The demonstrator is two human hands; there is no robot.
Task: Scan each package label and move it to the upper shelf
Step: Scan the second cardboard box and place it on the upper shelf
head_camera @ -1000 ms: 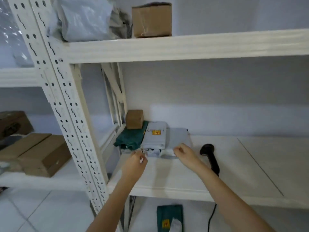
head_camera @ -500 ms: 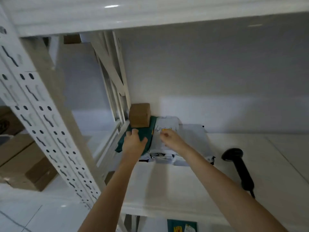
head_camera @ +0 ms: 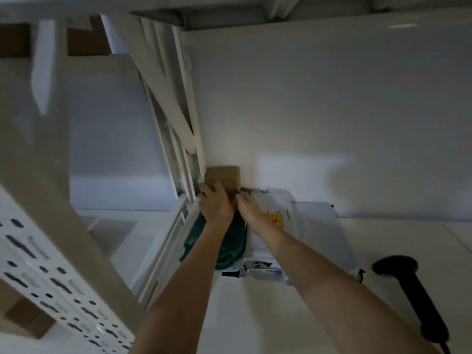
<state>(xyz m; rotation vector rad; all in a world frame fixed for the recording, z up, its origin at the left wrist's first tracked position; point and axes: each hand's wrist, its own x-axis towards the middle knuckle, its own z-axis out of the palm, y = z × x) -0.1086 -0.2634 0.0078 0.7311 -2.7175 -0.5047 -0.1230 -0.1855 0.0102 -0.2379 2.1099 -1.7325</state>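
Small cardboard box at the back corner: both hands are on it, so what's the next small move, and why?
Probably lift the small cardboard box off the green package and draw it forward. The left hand and right hand already hold its front and side, it sits tight against the wall, and no label shows, while the scanner lies nearer on the right.

1. Both hands moved back from the mailers' front edge to the small cardboard box (head_camera: 224,178) in the corner.
2. Left hand (head_camera: 215,204) now on its front-left, right hand (head_camera: 249,205) at its right side.
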